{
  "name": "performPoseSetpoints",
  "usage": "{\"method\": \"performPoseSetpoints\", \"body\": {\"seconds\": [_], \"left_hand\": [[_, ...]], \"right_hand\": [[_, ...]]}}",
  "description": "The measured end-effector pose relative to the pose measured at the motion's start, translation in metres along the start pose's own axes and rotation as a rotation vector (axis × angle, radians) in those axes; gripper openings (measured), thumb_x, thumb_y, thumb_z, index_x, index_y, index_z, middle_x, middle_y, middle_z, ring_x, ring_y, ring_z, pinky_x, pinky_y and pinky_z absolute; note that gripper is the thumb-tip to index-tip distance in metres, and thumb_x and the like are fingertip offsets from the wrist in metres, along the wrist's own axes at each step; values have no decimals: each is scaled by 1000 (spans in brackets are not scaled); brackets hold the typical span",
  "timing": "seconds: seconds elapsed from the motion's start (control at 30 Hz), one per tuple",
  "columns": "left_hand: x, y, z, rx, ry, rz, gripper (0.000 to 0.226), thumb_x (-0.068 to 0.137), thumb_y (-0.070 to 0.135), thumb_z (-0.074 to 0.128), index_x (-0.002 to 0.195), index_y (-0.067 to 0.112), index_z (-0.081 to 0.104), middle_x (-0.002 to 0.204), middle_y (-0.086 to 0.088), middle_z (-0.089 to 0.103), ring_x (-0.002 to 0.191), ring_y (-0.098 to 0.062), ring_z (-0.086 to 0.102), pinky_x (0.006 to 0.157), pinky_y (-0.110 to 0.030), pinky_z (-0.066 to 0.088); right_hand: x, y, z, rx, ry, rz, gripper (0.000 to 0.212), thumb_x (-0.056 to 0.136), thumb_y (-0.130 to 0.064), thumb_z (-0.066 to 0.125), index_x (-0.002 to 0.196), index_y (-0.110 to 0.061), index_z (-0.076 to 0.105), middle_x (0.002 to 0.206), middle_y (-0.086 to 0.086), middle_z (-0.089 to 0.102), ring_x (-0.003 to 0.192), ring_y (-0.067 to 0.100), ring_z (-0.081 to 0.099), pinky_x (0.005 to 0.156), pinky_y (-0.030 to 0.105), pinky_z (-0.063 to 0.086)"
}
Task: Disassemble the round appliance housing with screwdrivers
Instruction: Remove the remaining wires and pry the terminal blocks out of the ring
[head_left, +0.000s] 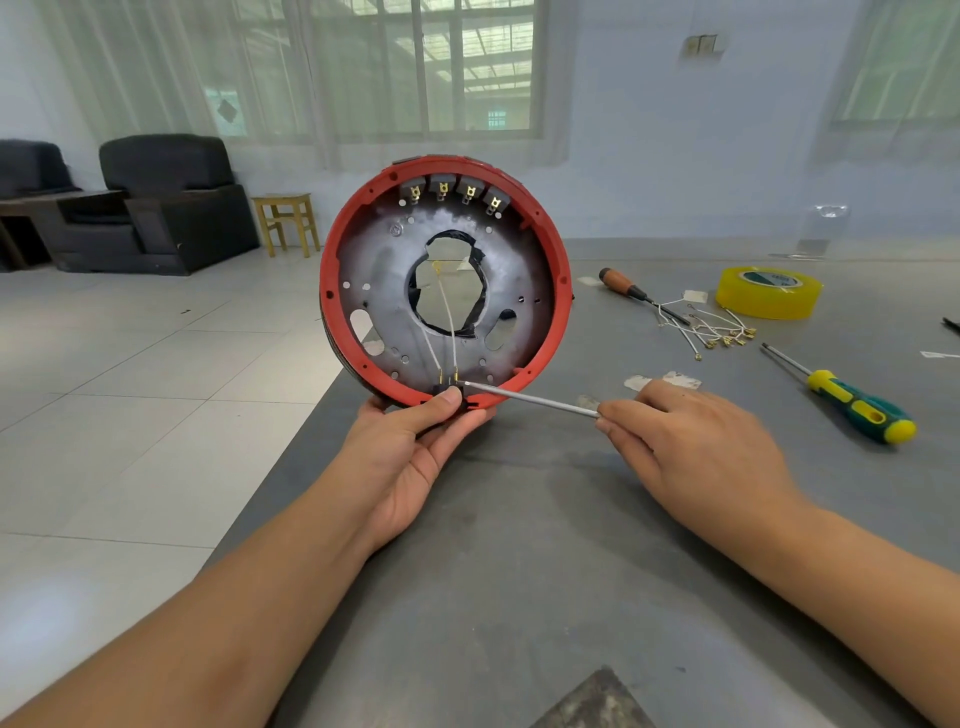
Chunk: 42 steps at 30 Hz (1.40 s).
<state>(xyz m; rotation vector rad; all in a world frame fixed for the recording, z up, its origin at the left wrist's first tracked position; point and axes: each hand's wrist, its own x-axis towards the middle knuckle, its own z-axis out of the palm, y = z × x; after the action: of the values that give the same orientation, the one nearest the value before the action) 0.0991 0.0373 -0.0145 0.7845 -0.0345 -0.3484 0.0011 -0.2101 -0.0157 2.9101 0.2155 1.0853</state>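
Round housing (447, 280) held upright on edge at the near-left corner of the grey tabletop (519, 545), open side facing the camera. Red rim, dark metal plate inside with a large ragged centre hole. Four terminal blocks (453, 193) sit along the housing's top inner edge.

Left hand (410, 452): grip closed on the housing's bottom rim, thumb pressed on a small black connector (445, 391) there. Two white wires (441, 332) run from that connector up to the centre hole.

Right hand (696, 447): grip closed around a screwdriver (530, 399), handle hidden inside the hand, bare shaft only showing. Tip sits at the connector, just beside the left thumb; can't tell whether it is seated on a screw.

Right of the housing, all lying on the tabletop: wooden-handled screwdriver (631, 291), a loose bunch of white wires with brass terminals (711, 327) at its tip, yellow tape roll (769, 293) beyond those, green-and-yellow screwdriver (852, 402) nearest the right hand. A few paper scraps (662, 382) lie just beyond the right hand's knuckles.
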Motion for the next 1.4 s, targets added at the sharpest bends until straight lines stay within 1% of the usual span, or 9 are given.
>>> {"method": "performPoseSetpoints", "body": {"seconds": [0.17,0.33,0.47,0.6,0.67,0.77,0.9,1.13,1.4], "left_hand": [[-3,-5,5,-14,-8,4,47,93,-13,63,139,-9,55,122,-26,74,106,-50,74,73,-33,66],[-1,-1,1,-15,-3,7,48,94,-13,63,141,-8,54,127,-26,72,111,-49,72,74,-33,66],[2,5,-4,7,-10,-11,55,91,-13,64,144,-4,50,124,-27,73,107,-49,74,73,-36,66],[0,8,-4,61,-71,-47,77,75,-9,72,147,1,45,122,-28,74,109,-48,73,77,-43,66],[-1,8,-4,85,-99,-59,79,73,-8,72,147,3,45,121,-29,73,109,-49,73,80,-46,66],[-1,8,-5,96,-119,-70,78,74,-8,71,147,4,45,122,-29,73,109,-48,73,81,-47,66],[-1,7,-5,89,-120,-65,77,75,-8,71,147,1,46,124,-28,72,111,-48,73,87,-49,64],[-1,8,-5,44,-97,-42,68,77,-6,70,143,-6,51,123,-25,74,107,-43,76,77,-39,66],[0,7,-6,54,-107,-42,68,78,-5,70,143,-4,51,123,-25,74,108,-43,75,77,-38,66]], "right_hand": [[0,-9,1,25,-3,40,37,103,-47,40,102,-28,72,81,0,59,64,30,58,51,28,32],[2,0,-8,-11,-8,22,38,103,-44,40,104,-27,74,84,2,62,69,32,60,55,33,45],[4,6,-15,-122,17,-7,28,101,-39,50,100,-23,73,82,4,61,67,32,58,57,35,44],[6,7,-16,-206,47,-35,21,101,-35,55,99,-23,72,83,5,62,67,32,57,65,35,32],[6,7,-17,-219,52,-47,17,101,-35,58,100,-24,72,83,5,62,67,33,58,68,36,31],[6,7,-18,-205,31,-38,14,99,-35,62,99,-24,71,82,5,60,63,32,55,61,34,32],[5,4,-20,-193,4,-29,11,96,-35,66,99,-25,71,79,5,58,58,32,54,54,29,26],[8,-4,-23,-233,0,-56,9,91,-26,77,93,-22,69,73,6,56,54,32,52,52,28,24],[11,-3,-26,-295,-25,-67,19,84,-15,82,95,-22,68,74,6,59,56,30,50,55,30,25]]}}
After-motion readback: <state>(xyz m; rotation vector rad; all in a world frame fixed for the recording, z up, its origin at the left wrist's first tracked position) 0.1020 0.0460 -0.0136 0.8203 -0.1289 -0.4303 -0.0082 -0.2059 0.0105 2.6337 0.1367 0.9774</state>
